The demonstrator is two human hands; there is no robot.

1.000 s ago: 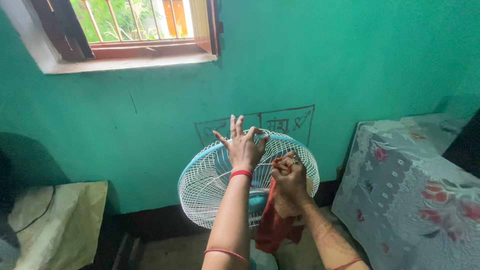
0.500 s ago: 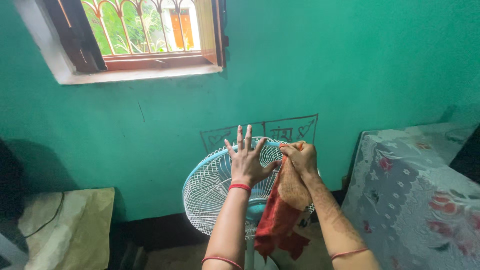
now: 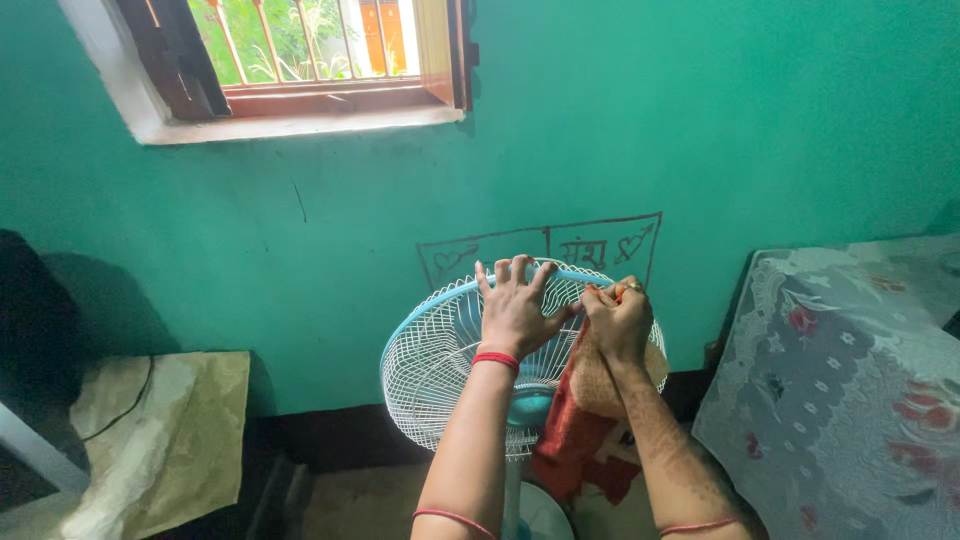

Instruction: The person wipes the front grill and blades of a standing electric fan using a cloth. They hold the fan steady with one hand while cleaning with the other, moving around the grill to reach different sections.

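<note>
A pedestal fan (image 3: 440, 360) with a white wire grille and a light blue rim stands against the green wall. My left hand (image 3: 515, 310) lies flat on the top of the grille, fingers spread. My right hand (image 3: 618, 318) is closed around a red and tan cloth (image 3: 575, 430) and presses it against the upper right part of the grille. The cloth hangs down in front of the fan's lower right side.
A bed with a floral cover (image 3: 850, 390) stands at the right. A low surface under a yellowish sheet (image 3: 170, 420) sits at the left. A barred window with a wooden frame (image 3: 310, 60) is high on the wall (image 3: 700, 120).
My view has shifted, so the fan sits lower and more central. The right hand with the cloth has risen to the grille's top rim, close to the left hand.
</note>
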